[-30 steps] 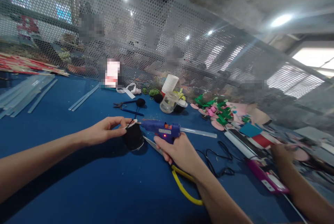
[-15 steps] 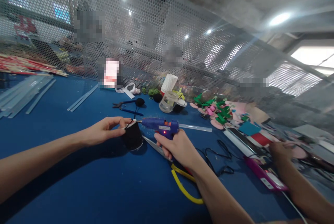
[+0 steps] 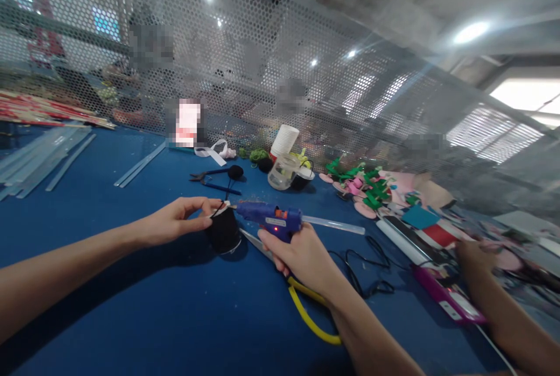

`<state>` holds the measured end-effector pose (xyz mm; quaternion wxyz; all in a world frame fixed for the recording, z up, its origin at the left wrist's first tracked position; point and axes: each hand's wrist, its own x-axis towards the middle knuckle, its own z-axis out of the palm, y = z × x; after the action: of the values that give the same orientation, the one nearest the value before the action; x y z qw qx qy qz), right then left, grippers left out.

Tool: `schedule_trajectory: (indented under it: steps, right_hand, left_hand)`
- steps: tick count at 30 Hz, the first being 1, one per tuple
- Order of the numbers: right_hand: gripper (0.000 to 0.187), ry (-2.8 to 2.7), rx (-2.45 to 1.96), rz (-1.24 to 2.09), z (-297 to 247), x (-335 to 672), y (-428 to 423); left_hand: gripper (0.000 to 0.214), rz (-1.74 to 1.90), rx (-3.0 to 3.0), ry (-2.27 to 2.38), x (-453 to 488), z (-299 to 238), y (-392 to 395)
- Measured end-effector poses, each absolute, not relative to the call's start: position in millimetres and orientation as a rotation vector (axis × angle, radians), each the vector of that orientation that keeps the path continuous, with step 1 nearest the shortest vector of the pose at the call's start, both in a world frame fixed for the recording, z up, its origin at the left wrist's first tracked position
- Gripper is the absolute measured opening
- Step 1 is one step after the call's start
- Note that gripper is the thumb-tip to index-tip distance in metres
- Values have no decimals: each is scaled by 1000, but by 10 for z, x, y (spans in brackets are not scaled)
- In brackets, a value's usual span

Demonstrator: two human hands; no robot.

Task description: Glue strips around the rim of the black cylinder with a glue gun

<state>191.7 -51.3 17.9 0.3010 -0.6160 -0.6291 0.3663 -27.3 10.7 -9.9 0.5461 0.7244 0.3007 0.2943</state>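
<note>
Between the thumb and fingers of my left hand (image 3: 186, 221) is the rim of a small black cup-like piece (image 3: 224, 231), tilted above the blue table. A black cord runs up from its white-edged rim towards a black ball (image 3: 235, 172). My right hand (image 3: 301, 253) is wrapped round the handle of a blue hot glue gun (image 3: 271, 216), whose red light is lit. The gun's nozzle is at the cup's rim; whether it touches I cannot tell. A clear glue stick (image 3: 335, 225) sticks out of its back. Yellow-handled scissors (image 3: 312, 320) lie partly under my right hand.
Pliers (image 3: 210, 174), a clear plastic cup (image 3: 283, 171) and a stack of white cups (image 3: 285, 140) stand or lie behind. Glue sticks (image 3: 48, 157) are at left. Right are green-and-pink pieces (image 3: 371, 189), a purple power strip (image 3: 446, 294), black cable (image 3: 350, 265) and another person's hand (image 3: 475, 259).
The glue stick extends slightly further out behind the gun. The gun's nozzle and the cup have barely shifted; both hands keep their grips.
</note>
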Motion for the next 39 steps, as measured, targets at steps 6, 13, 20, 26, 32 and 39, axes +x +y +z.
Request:
schedule_trajectory:
  steps: [6,13,20,26,32,39]
  right_hand:
    - [27,-1687,-1632,947,197,1896,-549]
    - [26,-1699,-1635,961,223,1870,-582]
    - [24,-1725,-1630,979,197,1853,-600]
    - [27,-1749,-1611,1006,188,1833,-622]
    - [26,-1779,-1592,988,164,1819,-625]
    - [25,-1763,-1605,1006,140,1813,-609]
  left_hand:
    - [19,710,1739,722,-280,-117,117]
    - [22,712,1729,722,-272,-105,104]
    - [23,712,1720,731,-269,-99,99]
    - [20,692,1735,736,-272,-103,102]
    - [20,705,1744,722,-273,-128,118]
    - [22,694,1774,716,-279,-130,128]
